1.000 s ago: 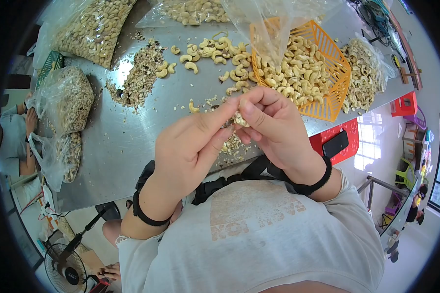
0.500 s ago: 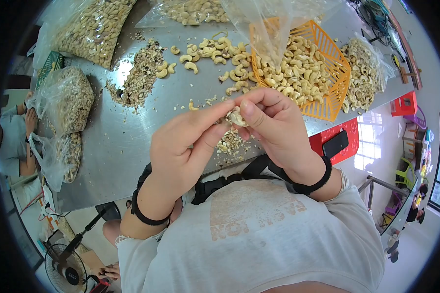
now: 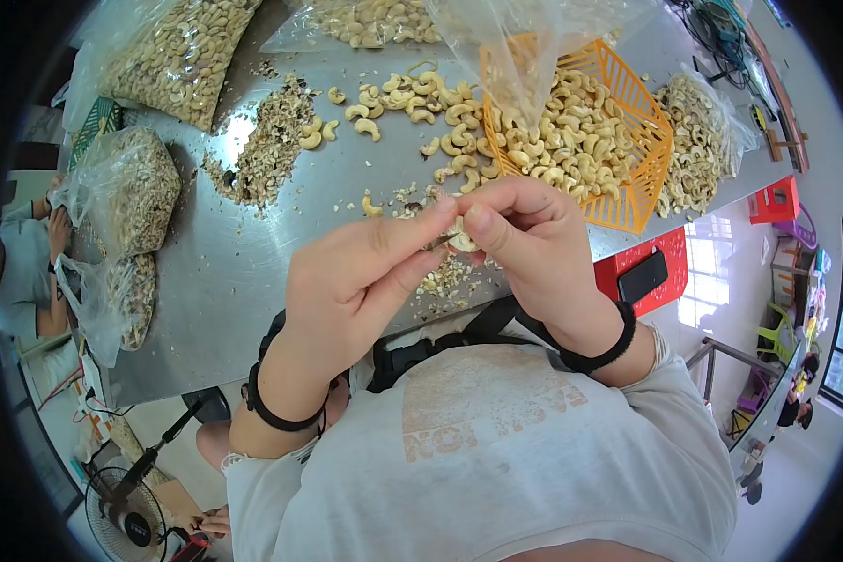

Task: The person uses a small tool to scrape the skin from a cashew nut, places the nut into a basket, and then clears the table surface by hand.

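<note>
Lying at far left on the steel table (image 3: 225,281), 1 bag of nuts (image 3: 136,192) sits near a heap of shell scraps (image 3: 267,145). Left hand (image 3: 347,281) closes thumb and forefinger on 1 cashew (image 3: 461,236), above the table's near edge. Right hand (image 3: 534,253) pinches the same cashew, fingers clamped. Orange basket (image 3: 648,126) stands beyond, at right.

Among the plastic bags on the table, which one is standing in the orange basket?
The clear bag at the top centre, rising out of the orange basket; the other bags lie on the metal table outside it.
</note>
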The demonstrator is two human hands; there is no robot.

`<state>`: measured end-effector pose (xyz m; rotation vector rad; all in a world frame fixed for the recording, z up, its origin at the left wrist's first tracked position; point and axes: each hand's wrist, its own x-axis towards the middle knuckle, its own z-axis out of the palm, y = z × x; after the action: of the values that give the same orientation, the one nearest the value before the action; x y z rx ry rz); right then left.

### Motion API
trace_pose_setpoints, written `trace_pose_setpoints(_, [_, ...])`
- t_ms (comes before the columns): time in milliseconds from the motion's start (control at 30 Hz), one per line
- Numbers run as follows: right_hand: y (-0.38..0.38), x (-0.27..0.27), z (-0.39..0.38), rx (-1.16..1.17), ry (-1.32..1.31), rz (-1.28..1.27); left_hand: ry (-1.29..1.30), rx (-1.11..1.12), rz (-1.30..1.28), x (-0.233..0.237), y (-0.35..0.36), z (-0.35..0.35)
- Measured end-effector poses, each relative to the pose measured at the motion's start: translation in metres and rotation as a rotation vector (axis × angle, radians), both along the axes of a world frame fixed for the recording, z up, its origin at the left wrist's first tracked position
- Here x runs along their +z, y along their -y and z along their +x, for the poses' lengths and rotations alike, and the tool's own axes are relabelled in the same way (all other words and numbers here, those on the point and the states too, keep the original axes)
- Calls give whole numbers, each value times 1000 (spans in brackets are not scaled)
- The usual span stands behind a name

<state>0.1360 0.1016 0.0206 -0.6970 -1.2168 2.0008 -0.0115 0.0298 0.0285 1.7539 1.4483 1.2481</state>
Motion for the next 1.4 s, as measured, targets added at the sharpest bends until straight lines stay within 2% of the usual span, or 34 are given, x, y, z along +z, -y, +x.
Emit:
trace_pose_setpoints(33, [0,1,0,2,23,35,0,0,0,1,0,0])
trace_pose_setpoints(100, [1,3,0,-7,22,60,-176,45,97,1,1,0])
trace_pose_setpoints(233, [2,5,0,-13,7,79,-189,75,165,-1,2,2])
trace_pose_setpoints(300, [3,5,0,2,-19,66,106,79,-12,0,5,4])
trace_pose_setpoints(433, [3,4,-1,13,-94,2,265,93,-103,1,7,4])
trace_pose_setpoints(567, [0,0,0,60,-128,13,203,60,-130,5,5,3])
trace_pose_setpoints(733, [3,2,0,-14,-60,15,192,34,-128,3,5,4])
trace_pose_setpoints(933, [5,2,-2,-80,-17,82,38,27,-89,7,4,3])
trace_pose_setpoints(1000, [5,-1,-1,-89,15,129,-142,35,28,8,3,2])
trace_pose_setpoints(1133, [6,0,0,-97,59,219,-217,58,170,3,1,0])
trace_pose_setpoints(1300, [5,-1,0,-89,14,143,142,92,-147,8,7,3])
trace_pose_setpoints(1400, [4,4,-1,-65,-29,88,125,74,-221,11,7,2])
